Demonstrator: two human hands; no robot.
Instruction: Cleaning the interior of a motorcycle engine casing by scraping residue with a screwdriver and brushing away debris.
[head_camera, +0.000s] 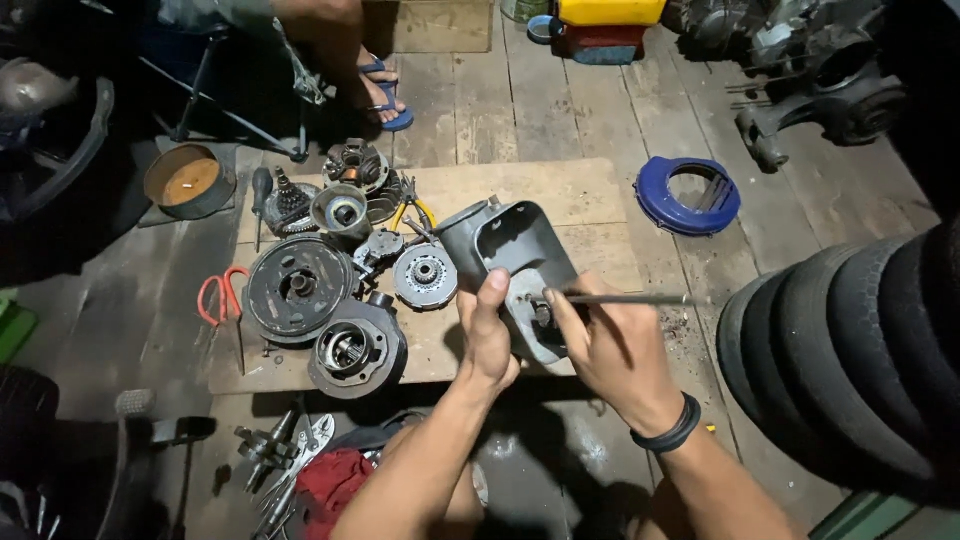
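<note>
Centre of frame: left hand (487, 335) grips the grey metal cover (520, 265) along its left edge, thumb up on the rim, holding it tilted above the wooden board (590, 195) that serves as worktop. Right hand (610, 350) is clenched around a thin metal rod (625, 299), tip set against a small fitting inside the cover's lower part.

Risks, judged from this moment:
- Cover is held by one hand only, by an edge. A hard push on the rod could twist it out of the grip; it would drop onto the clutch plate (425, 272) and the round drum (298, 288) just left of it.
- Rod tip sits on a small point. If it slips, it could run toward the left thumb, which lies close to the line of push.
- Rod is slender; side load could bend it.
- Lighting is dim at the frame edges; any small part knocked loose could roll toward the stacked tyres (850, 350) at right, or into gaps in the floor planks (480, 100).
</note>
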